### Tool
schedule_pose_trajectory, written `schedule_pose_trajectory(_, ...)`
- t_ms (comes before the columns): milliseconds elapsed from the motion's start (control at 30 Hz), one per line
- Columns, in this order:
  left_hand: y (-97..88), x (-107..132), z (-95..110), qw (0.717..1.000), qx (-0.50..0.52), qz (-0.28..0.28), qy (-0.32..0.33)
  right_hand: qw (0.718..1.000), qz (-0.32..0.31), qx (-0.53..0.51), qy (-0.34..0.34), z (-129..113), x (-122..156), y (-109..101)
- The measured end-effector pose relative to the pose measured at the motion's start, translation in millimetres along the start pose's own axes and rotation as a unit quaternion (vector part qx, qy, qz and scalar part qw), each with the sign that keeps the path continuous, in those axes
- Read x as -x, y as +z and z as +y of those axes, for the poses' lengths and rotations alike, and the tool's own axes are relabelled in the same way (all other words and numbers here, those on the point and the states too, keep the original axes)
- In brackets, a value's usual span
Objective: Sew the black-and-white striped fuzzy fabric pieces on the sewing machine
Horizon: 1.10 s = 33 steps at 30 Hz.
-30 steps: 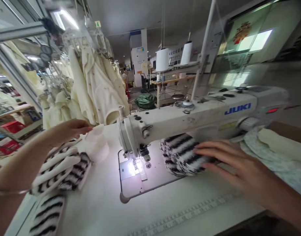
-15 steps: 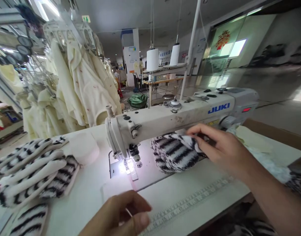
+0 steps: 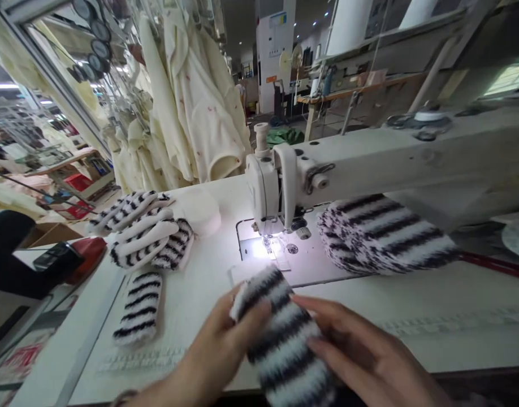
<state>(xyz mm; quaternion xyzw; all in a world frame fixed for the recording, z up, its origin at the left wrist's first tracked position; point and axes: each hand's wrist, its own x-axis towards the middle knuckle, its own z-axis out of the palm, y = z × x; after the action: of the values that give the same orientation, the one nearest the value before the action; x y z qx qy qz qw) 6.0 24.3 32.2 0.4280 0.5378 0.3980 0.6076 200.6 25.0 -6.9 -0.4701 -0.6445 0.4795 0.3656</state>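
Both my hands hold one black-and-white striped fuzzy fabric piece (image 3: 280, 333) at the near edge of the sewing table (image 3: 191, 305). My left hand (image 3: 219, 353) grips its left side with the thumb on top. My right hand (image 3: 361, 356) lies over its right side. The piece's far end points toward the lit needle area (image 3: 270, 244) of the white sewing machine (image 3: 370, 164). A stack of the same striped pieces (image 3: 382, 234) sits under the machine arm, to the right of the needle.
More striped pieces (image 3: 143, 232) lie piled at the table's left, with a single one (image 3: 138, 308) nearer me and a pale round fabric piece (image 3: 200, 209) behind. Cream garments (image 3: 195, 96) hang behind the table. A red and black object (image 3: 60, 260) sits at far left.
My right hand took a striped piece from the stack under the machine arm and brought it to the near edge. My left hand came in and gripped it. The view shifted closer and leftward.
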Motion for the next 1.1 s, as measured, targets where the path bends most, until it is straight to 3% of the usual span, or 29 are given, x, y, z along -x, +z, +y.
schedule_pose_trajectory(33, -7.3, -8.0, 6.7, 0.995, -0.086, 0.018, 0.053, 1.000, -0.008, -0.014, 0.007, -4.2, -11.1, 3.0)
schedule_pose_trajectory(100, -21.4, -28.4, 16.5, 0.953, -0.275, 0.040, 0.120, 1.000, -0.001, 0.009, -0.002, -9.0, -31.6, 8.7)
schedule_pose_trajectory(200, -36.9, -57.3, 17.9, 0.894, -0.431, 0.036, 0.120, 0.989, 0.007, 0.147, -0.034, -5.9, -51.4, 15.7)
schedule_pose_trajectory(367, -40.9, -72.1, 10.4, 0.857, -0.501, 0.016, 0.118, 0.968, -0.006, 0.248, -0.049, 2.5, -51.5, 19.2)
schedule_pose_trajectory(600, -37.8, -71.1, 17.1, 0.805, -0.575, 0.021, 0.148, 0.929, 0.039, 0.314, -0.194, 10.7, -33.7, 21.5)
schedule_pose_trajectory(733, -39.0, -77.9, 11.8, 0.815, -0.569, 0.012, 0.114, 0.914, 0.019, 0.343, -0.214, 19.1, -30.4, 23.8)
schedule_pose_trajectory(867, -38.9, -79.7, 13.5, 0.833, -0.547, 0.022, 0.081, 0.918, 0.004, 0.334, -0.213, 20.0, -31.2, 21.7)
schedule_pose_trajectory(1100, -36.4, -86.0, 13.3, 0.844, -0.529, 0.022, 0.087, 0.916, 0.013, 0.334, -0.221, 27.2, -34.3, 22.4)
